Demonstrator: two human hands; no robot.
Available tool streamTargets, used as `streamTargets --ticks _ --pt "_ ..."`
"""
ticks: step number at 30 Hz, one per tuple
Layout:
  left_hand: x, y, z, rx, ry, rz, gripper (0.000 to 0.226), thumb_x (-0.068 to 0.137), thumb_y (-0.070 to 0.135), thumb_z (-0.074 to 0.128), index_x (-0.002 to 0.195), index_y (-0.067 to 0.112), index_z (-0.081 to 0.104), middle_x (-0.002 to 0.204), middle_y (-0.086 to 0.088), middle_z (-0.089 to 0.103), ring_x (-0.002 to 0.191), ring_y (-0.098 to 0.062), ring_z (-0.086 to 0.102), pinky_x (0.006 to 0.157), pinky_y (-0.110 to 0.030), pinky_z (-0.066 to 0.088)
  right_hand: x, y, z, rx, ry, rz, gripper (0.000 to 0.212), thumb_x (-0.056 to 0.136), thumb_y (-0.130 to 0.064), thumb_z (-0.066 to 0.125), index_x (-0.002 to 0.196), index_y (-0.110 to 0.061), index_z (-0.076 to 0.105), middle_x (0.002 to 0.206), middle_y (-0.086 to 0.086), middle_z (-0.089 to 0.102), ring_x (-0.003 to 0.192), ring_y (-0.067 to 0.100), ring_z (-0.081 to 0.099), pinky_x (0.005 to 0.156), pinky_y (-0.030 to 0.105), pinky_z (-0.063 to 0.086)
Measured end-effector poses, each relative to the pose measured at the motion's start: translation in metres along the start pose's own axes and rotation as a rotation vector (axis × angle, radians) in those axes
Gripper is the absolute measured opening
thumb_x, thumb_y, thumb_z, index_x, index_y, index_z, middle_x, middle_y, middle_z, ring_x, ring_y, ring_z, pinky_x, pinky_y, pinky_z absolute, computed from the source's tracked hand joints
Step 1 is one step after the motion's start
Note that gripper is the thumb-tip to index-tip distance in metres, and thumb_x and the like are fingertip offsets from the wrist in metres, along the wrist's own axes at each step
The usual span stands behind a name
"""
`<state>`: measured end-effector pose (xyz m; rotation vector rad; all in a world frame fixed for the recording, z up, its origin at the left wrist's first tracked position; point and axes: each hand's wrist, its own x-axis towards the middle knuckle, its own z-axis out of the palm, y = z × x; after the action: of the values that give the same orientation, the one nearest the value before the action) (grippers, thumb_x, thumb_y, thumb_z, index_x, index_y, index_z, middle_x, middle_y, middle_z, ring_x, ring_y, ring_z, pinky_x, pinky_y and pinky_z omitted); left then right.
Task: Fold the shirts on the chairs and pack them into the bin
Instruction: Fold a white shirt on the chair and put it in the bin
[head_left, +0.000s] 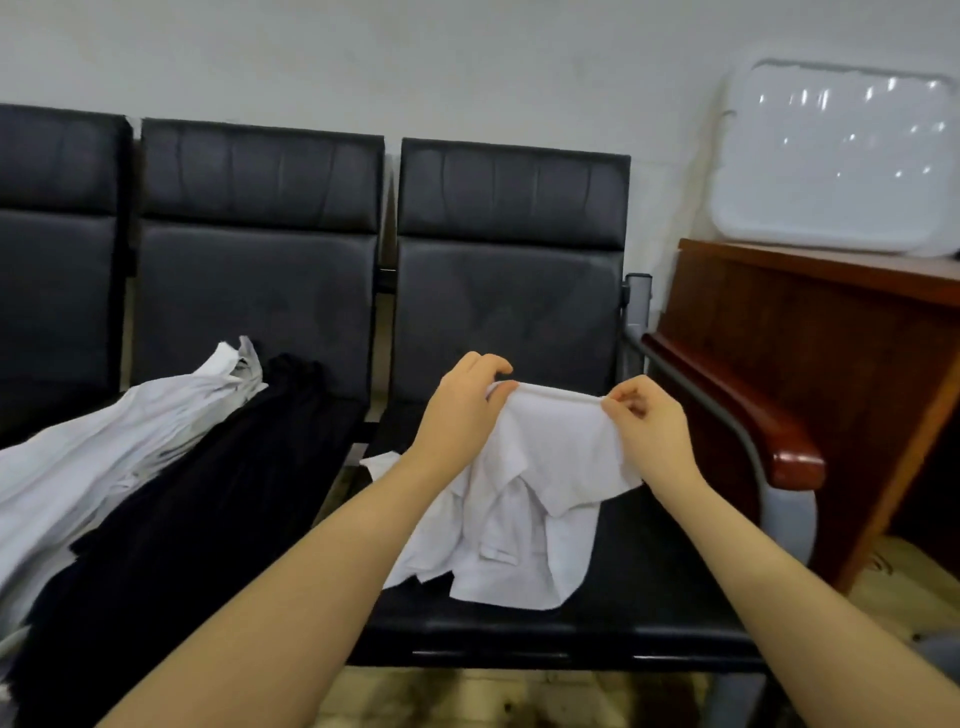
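We see a white shirt (524, 499) at centre frame, its top edge lifted above the right chair (511, 312) and its lower part crumpled on the seat. Our left hand (462, 410) pinches the edge's left end, our right hand (647, 423) its right end. At lower left, white shirts (104, 447) and dark clothes (197, 499) lie heaped on the middle chair (260, 270). At upper right, a white lid (836, 156) leans on the wall above a wooden desk (810, 332).
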<state>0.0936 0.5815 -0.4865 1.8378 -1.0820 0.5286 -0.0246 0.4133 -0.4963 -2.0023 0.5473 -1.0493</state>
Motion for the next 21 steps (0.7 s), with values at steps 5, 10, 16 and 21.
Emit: streamTargets --ticks 5,10,16,21 --pt "-0.02 -0.007 0.028 0.189 0.036 -0.138 0.019 0.095 0.017 0.053 0.111 0.012 0.062 0.096 0.001 0.057 0.095 -0.021 0.051 0.084 -0.031 0.041 -0.022 0.041 0.006 -0.141 -0.085 0.124 0.006 0.09 -0.011 0.057 0.087 -0.01 0.061 0.083 0.006 0.064 0.081 0.021 0.06 0.064 0.023 0.046" --pt "-0.047 -0.021 0.038 0.295 -0.22 -0.07 0.024 0.097 0.025 0.047 0.115 0.022 0.061 0.114 0.005 0.057 0.11 -0.018 0.046 0.083 -0.027 0.025 -0.044 0.059 0.017 -0.319 -0.127 0.023 0.022 0.094 -0.016 0.054 0.115 -0.018 0.059 0.109 -0.003 0.06 0.105 0.019 0.057 0.096 0.039 0.046" --pt "-0.094 -0.053 0.052 0.4 -0.604 -0.127 0.044 0.102 0.037 0.029 0.143 0.024 0.038 0.149 0.008 0.036 0.138 -0.011 0.028 0.107 -0.031 0.018 -0.069 0.093 0.034 -0.676 -0.585 -0.198 0.046 0.103 -0.036 0.032 0.147 -0.024 0.033 0.151 -0.007 0.036 0.138 0.01 0.034 0.112 0.025 0.021" --pt "-0.103 -0.083 0.062 0.309 -0.584 -0.218 0.045 0.103 0.037 0.026 0.144 0.024 0.037 0.149 0.009 0.037 0.138 -0.007 0.029 0.112 -0.029 0.018 -0.056 0.124 0.051 -0.685 -0.708 0.024 0.048 0.103 -0.042 0.017 0.151 -0.035 0.017 0.158 -0.01 0.017 0.146 0.012 0.012 0.118 0.032 0.006"
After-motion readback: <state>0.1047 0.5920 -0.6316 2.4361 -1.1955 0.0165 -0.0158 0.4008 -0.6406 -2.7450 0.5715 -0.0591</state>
